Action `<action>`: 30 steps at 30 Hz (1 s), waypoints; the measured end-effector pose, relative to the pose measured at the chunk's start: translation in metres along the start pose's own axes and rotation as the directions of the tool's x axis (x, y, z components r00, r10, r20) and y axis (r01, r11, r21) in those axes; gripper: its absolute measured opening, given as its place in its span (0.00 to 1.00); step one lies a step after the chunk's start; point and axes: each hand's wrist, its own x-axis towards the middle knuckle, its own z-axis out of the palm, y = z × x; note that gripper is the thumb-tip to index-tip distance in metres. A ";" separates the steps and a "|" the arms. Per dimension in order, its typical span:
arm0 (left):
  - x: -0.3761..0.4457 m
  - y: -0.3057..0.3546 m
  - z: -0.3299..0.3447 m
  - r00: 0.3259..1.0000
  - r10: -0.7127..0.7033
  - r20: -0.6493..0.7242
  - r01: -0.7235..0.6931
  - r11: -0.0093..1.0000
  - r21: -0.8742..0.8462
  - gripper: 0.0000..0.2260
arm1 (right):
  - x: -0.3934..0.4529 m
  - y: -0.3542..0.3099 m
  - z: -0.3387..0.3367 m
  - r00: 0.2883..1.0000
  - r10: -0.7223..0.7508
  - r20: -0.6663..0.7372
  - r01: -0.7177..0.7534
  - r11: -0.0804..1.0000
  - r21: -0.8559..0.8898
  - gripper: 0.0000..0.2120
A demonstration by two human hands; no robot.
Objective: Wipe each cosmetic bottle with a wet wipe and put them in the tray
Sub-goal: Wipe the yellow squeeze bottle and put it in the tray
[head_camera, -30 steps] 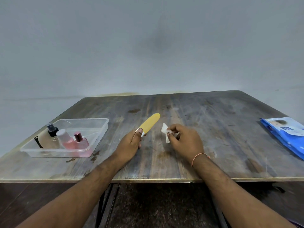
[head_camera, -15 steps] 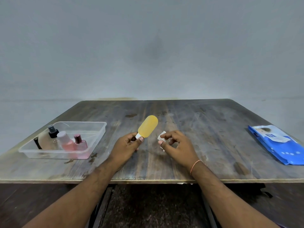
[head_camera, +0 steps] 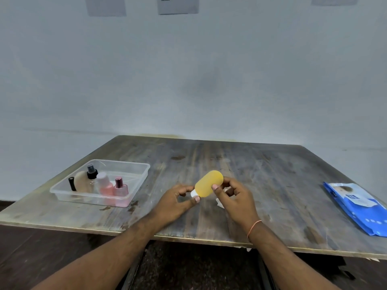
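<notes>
**Hands meet on yellow bottle above worn table**

Hands held the yellow bottle [head_camera: 208,183] over the middle of the wooden table [head_camera: 272,185], tilted with its white cap [head_camera: 194,193] down and toward you. Your left hand [head_camera: 175,203] pinched the cap end between thumb and curled fingers; your right hand [head_camera: 235,197] curled round the bottle's body, thumb on its near face. A scrap of white wet wipe [head_camera: 219,204] showed under your right palm; whether it was gripped or lay on the table could not be told.

The clear plastic tray [head_camera: 138,176] sat well to your left, close to the table's left edge, with four bottles gathered in its near half: a slim black one [head_camera: 72,183], a beige spray bottle [head_camera: 82,182], a pink one [head_camera: 105,186] and a pink one with a dark red cap [head_camera: 121,188]. Its far half lay bare. Open tabletop ran between tray and hands. A blue wipes pack [head_camera: 356,208] lay by the right edge, well apart from your right hand.
</notes>
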 end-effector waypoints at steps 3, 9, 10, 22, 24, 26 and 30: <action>-0.002 0.009 -0.011 0.999 0.027 -0.027 -0.025 0.997 0.076 0.18 | 0.008 -0.012 0.007 0.999 0.012 0.034 -0.013 0.999 0.031 0.08; 0.010 0.062 -0.065 0.960 0.258 -0.105 -0.225 0.940 0.257 0.26 | 0.026 -0.049 0.025 0.991 -0.043 0.125 0.037 0.998 0.047 0.08; 0.011 0.073 -0.077 0.950 0.294 -0.101 -0.255 0.923 0.288 0.24 | 0.028 -0.057 0.030 0.988 -0.056 0.147 0.050 0.998 0.044 0.08; -0.010 0.132 -0.196 0.906 0.399 -0.139 -0.240 0.757 0.608 0.13 | 0.060 -0.134 0.115 0.972 -0.158 0.172 0.155 0.987 0.030 0.12; -0.016 0.134 -0.219 0.905 0.383 -0.188 -0.185 0.750 0.635 0.13 | 0.067 -0.150 0.137 0.973 -0.155 0.172 0.148 0.987 0.055 0.12; -0.023 0.133 -0.243 0.902 0.355 -0.244 -0.121 0.754 0.646 0.13 | 0.073 -0.164 0.161 0.968 -0.144 0.207 0.127 0.987 0.095 0.11; -0.035 0.119 -0.286 0.887 0.295 -0.356 0.003 0.766 0.643 0.13 | 0.080 -0.189 0.206 0.929 -0.160 0.334 0.136 0.986 0.094 0.10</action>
